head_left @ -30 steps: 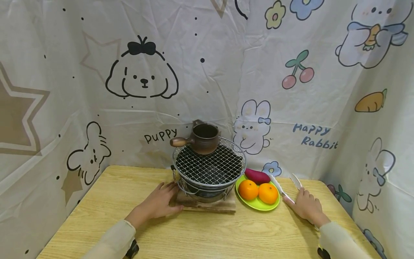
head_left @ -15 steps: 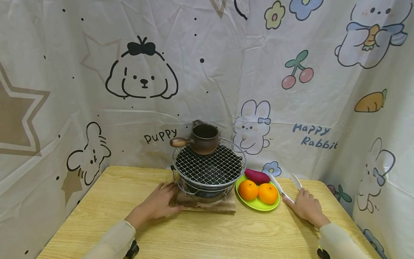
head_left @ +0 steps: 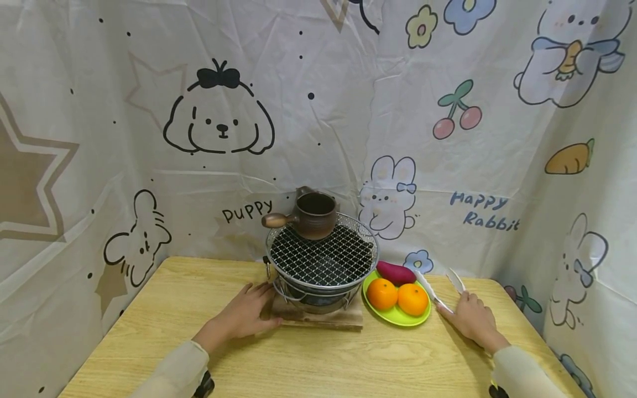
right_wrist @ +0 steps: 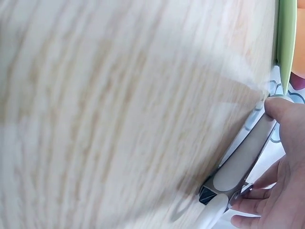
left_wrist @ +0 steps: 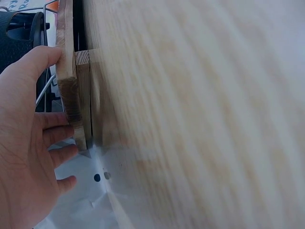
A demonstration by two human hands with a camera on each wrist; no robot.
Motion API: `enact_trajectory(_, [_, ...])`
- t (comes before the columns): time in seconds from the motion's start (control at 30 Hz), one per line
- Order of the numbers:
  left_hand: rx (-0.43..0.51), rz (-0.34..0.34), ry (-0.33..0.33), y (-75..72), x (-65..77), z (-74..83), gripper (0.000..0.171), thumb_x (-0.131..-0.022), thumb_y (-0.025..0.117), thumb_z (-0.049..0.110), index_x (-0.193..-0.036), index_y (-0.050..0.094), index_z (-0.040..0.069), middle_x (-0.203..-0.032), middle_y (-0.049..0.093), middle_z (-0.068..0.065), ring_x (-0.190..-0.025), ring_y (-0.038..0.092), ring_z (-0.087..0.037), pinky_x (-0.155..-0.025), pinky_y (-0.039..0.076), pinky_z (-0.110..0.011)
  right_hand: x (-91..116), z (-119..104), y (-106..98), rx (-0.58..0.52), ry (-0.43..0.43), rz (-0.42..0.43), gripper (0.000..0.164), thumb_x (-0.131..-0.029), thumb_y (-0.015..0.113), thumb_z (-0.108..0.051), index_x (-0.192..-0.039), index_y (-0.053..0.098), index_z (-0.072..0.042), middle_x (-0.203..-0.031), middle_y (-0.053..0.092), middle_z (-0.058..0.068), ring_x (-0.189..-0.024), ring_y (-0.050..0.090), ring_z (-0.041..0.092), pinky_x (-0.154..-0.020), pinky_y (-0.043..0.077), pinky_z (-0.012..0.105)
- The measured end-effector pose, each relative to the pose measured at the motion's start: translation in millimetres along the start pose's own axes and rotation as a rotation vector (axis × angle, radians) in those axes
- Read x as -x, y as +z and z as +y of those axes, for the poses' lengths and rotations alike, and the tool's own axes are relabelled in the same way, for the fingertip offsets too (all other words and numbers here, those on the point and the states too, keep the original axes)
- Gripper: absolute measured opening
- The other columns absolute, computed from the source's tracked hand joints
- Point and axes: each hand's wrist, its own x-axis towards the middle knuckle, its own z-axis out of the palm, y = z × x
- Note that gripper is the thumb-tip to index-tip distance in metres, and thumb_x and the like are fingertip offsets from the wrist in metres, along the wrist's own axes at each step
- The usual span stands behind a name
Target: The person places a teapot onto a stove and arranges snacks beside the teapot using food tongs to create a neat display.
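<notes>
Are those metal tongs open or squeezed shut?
Open. In the head view, the tongs spread apart like a V, with a wide gap between their ends.

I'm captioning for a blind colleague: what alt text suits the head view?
A person's right hand holds spread silvery metal tongs beside a round green plate bearing two oranges and an elongated purple vegetable. The left hand touches a brown wooden board under a round metal mesh grill topped by a brown handled pot.
</notes>
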Motion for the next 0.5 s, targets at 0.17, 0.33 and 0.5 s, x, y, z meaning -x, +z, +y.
enact_trajectory(0.17, [0.007, 0.002, 0.001, 1.8, -0.1, -0.8, 0.078, -0.092, 0.061, 0.059, -0.142, 0.055, -0.001, -0.144, 0.058, -0.021, -0.136, 0.052, -0.042, -0.113, 0.038, -0.064, -0.9, 2.0, 2.0, 0.012, -0.002, 0.002, 0.095, -0.096, 0.056, -0.061, -0.120, 0.042, 0.031, -0.099, 0.053, 0.039, -0.083, 0.058, 0.044, -0.074, 0.052, 0.059])
enact_trajectory(0.33, [0.013, 0.001, 0.000, 1.8, -0.4, -1.0, 0.079, -0.092, 0.060, 0.060, -0.142, 0.055, -0.001, -0.144, 0.058, -0.021, -0.137, 0.052, -0.042, -0.113, 0.038, -0.063, -1.9, 4.6, 2.1, 0.019, 0.003, -0.001, 0.095, -0.095, 0.059, -0.058, -0.123, 0.040, 0.031, -0.102, 0.053, 0.040, -0.085, 0.057, 0.046, -0.078, 0.052, 0.061])
enact_trajectory(0.5, [0.010, 0.002, 0.000, 2.1, -0.7, -1.5, 0.080, -0.091, 0.061, 0.060, -0.142, 0.055, -0.002, -0.145, 0.057, -0.022, -0.137, 0.051, -0.042, -0.113, 0.037, -0.064, -0.1, 3.6, -1.4, 0.017, -0.020, 0.050, 0.092, -0.094, 0.063, -0.054, -0.123, 0.040, 0.031, -0.099, 0.052, 0.040, -0.083, 0.057, 0.045, -0.077, 0.052, 0.061])
